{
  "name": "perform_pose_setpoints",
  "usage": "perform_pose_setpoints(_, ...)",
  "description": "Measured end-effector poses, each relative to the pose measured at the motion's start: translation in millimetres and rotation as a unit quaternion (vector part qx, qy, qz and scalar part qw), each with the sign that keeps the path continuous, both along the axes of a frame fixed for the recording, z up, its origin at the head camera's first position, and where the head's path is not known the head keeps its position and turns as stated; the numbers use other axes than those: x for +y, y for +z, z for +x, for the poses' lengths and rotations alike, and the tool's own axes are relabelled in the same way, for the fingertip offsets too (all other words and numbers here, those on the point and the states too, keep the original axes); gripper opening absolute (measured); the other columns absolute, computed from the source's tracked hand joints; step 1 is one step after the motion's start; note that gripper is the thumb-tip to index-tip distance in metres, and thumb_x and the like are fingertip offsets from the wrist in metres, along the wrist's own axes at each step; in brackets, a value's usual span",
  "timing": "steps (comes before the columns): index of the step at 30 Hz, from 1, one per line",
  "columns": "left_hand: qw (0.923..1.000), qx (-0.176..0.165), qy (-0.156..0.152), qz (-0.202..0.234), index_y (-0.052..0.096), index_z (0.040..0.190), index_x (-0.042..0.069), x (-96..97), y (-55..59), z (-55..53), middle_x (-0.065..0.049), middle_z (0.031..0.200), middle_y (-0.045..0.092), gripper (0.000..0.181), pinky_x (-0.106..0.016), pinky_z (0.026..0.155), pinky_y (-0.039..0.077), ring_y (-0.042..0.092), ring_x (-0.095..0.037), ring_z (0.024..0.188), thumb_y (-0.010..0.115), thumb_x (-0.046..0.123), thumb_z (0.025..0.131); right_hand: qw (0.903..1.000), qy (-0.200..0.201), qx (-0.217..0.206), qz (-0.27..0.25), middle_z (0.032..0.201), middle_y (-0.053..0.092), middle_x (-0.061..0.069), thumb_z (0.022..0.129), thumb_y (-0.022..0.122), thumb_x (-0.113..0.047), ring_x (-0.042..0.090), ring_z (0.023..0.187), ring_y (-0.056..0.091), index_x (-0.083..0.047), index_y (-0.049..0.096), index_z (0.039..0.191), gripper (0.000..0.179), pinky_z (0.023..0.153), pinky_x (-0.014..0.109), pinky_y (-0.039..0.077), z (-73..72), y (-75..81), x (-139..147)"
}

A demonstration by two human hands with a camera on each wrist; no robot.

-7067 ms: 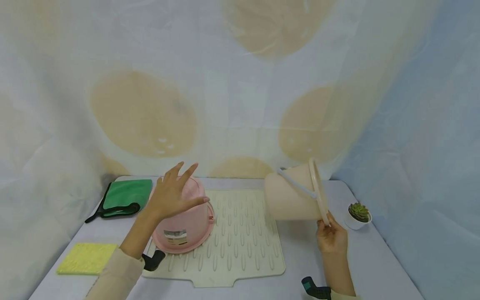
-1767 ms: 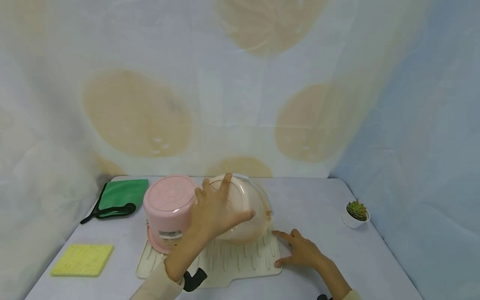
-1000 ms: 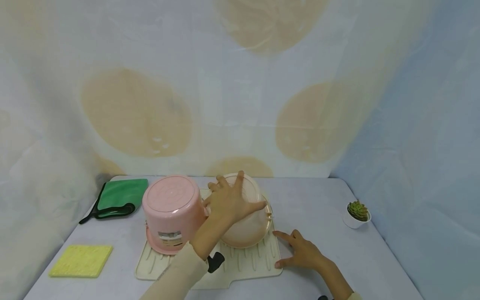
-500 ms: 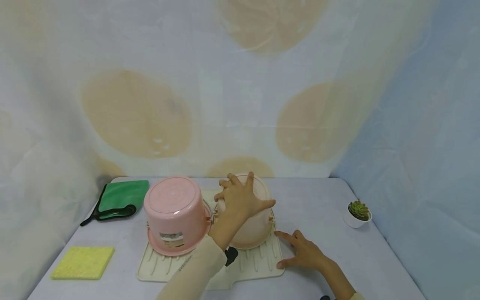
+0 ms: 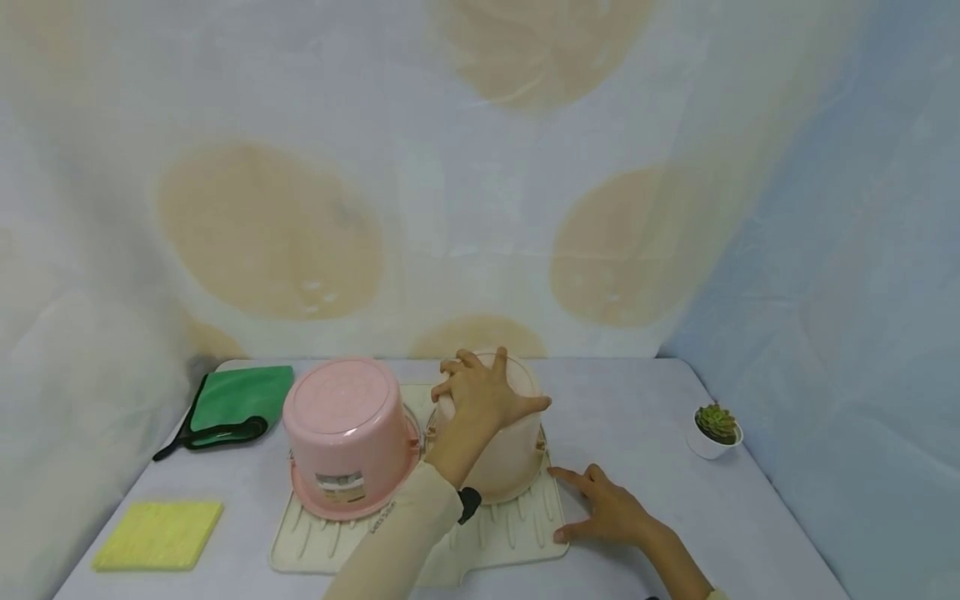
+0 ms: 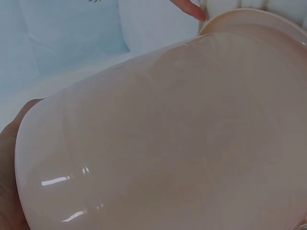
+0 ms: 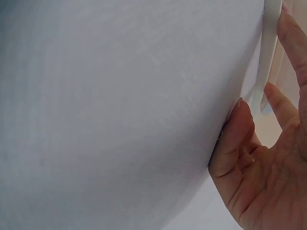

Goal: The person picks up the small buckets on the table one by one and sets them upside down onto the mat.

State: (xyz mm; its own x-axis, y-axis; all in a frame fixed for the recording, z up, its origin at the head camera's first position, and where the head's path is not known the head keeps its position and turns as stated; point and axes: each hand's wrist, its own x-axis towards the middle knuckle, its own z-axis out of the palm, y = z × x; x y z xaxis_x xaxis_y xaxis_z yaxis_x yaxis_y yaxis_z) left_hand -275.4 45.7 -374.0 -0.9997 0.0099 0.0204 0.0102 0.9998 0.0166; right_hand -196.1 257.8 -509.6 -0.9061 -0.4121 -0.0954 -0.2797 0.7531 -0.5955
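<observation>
A cream bucket (image 5: 501, 458) stands upside down on the ribbed off-white mat (image 5: 525, 542), with its rim at the bottom. My left hand (image 5: 480, 396) rests on its upturned base, fingers spread and thumb stretched to the right. In the left wrist view the bucket's smooth wall (image 6: 182, 129) fills most of the picture, and part of the hand (image 6: 8, 177) shows at its base. My right hand (image 5: 603, 508) touches the mat's right edge with index finger and thumb; the mat's edge (image 7: 269, 48) also shows in the right wrist view. A pink bucket (image 5: 341, 425) is upside down on the left.
A green cloth (image 5: 243, 396) with a black-handled tool (image 5: 221, 432) lies at the back left. Nearer the front is a yellow sponge cloth (image 5: 159, 536). A small potted succulent (image 5: 715, 429) stands on the right. Patterned curtains enclose the table.
The cream bucket, earlier held sideways in my right hand, now stands inverted on the mat. My left hand went from the pink bucket to it and shifted it right; my right hand dropped to the mat's edge.
</observation>
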Motion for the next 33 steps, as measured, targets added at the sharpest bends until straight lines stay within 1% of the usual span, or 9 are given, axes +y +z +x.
perform_pose_setpoints(8,1.0,-0.007,0.003,-0.003,0.025,0.157,0.038,2.8,-0.8,-1.6,-0.034,0.153,0.03,0.116,-0.065,0.071,0.052,0.041,-0.058,0.13,0.043,0.1,0.061,1.0,0.004,-0.001,0.003,0.09,0.035,0.003,0.071,0.085,-0.051,0.012,0.064,0.036,-0.024,0.046,0.149,0.091,0.055,0.023,0.033,0.8,-2.0,1.1)
perform_pose_setpoints(16,0.9999,-0.015,0.005,-0.007,0.024,0.157,0.039,2.2,2.8,-1.5,-0.033,0.153,0.029,0.115,-0.065,0.071,0.052,0.04,-0.057,0.131,0.043,0.1,0.061,0.9999,0.004,0.006,0.011,0.09,0.036,0.003,0.07,0.084,-0.053,0.011,0.064,0.036,-0.026,0.045,0.149,0.092,0.055,0.023,0.033,-0.1,-2.4,-0.9)
perform_pose_setpoints(22,0.9999,-0.011,0.006,0.009,0.026,0.157,0.038,1.2,3.9,-1.4,-0.033,0.154,0.028,0.115,-0.065,0.071,0.052,0.038,-0.058,0.132,0.046,0.099,0.061,0.9999,0.0,0.003,0.012,0.09,0.036,0.003,0.07,0.084,-0.053,0.012,0.064,0.037,-0.025,0.046,0.149,0.092,0.055,0.024,0.033,-0.4,2.1,-2.4)
perform_pose_setpoints(26,0.9997,-0.014,0.003,0.02,0.025,0.157,0.038,-1.4,3.4,-2.5,-0.034,0.154,0.026,0.118,-0.066,0.072,0.051,0.037,-0.059,0.133,0.043,0.101,0.06,0.9999,0.0,0.004,0.01,0.09,0.036,0.003,0.071,0.084,-0.051,0.012,0.064,0.036,-0.022,0.046,0.149,0.091,0.055,0.024,0.033,-0.9,2.8,-3.4)
perform_pose_setpoints(28,0.999,-0.02,-0.003,0.041,0.022,0.158,0.037,-5.4,2.4,-3.9,-0.033,0.156,0.023,0.119,-0.07,0.077,0.049,0.033,-0.059,0.136,0.041,0.102,0.059,0.9999,0.002,0.006,0.01,0.09,0.036,0.003,0.072,0.083,-0.052,0.012,0.064,0.035,-0.022,0.046,0.149,0.09,0.054,0.023,0.032,-2.0,2.0,-4.0)
perform_pose_setpoints(30,0.9965,-0.027,-0.016,0.077,0.017,0.159,0.037,-11.6,1.1,-5.1,-0.032,0.159,0.017,0.12,-0.076,0.086,0.042,0.024,-0.058,0.141,0.037,0.102,0.06,0.9999,0.004,0.004,0.013,0.09,0.036,0.003,0.074,0.081,-0.054,0.012,0.065,0.036,-0.022,0.045,0.149,0.089,0.055,0.024,0.033,-3.5,1.0,-4.0)
perform_pose_setpoints(31,0.9937,-0.027,-0.028,0.105,0.014,0.159,0.037,-15.7,0.7,-5.1,-0.031,0.161,0.013,0.118,-0.079,0.091,0.036,0.019,-0.057,0.144,0.036,0.102,0.062,0.9999,0.004,0.001,0.013,0.09,0.037,0.003,0.075,0.08,-0.054,0.012,0.065,0.036,-0.022,0.044,0.15,0.089,0.055,0.024,0.033,-4.3,0.6,-3.5)
perform_pose_setpoints(32,0.9885,-0.026,-0.044,0.142,0.011,0.159,0.037,-20.5,0.4,-4.7,-0.029,0.162,0.009,0.116,-0.081,0.096,0.029,0.012,-0.056,0.146,0.036,0.1,0.065,0.9999,0.002,-0.007,0.012,0.091,0.038,0.003,0.077,0.079,-0.055,0.013,0.067,0.037,-0.022,0.043,0.151,0.089,0.056,0.025,0.034,-5.4,0.4,-2.7)
perform_pose_setpoints(33,0.9812,-0.019,-0.062,0.182,0.009,0.159,0.038,-26.0,-0.3,-3.9,-0.027,0.163,0.005,0.112,-0.081,0.1,0.022,0.006,-0.053,0.148,0.035,0.098,0.069,0.9998,0.001,-0.019,0.006,0.093,0.04,0.004,0.079,0.078,-0.054,0.014,0.07,0.038,-0.022,0.041,0.152,0.088,0.058,0.026,0.034,-6.7,0.8,-1.6)
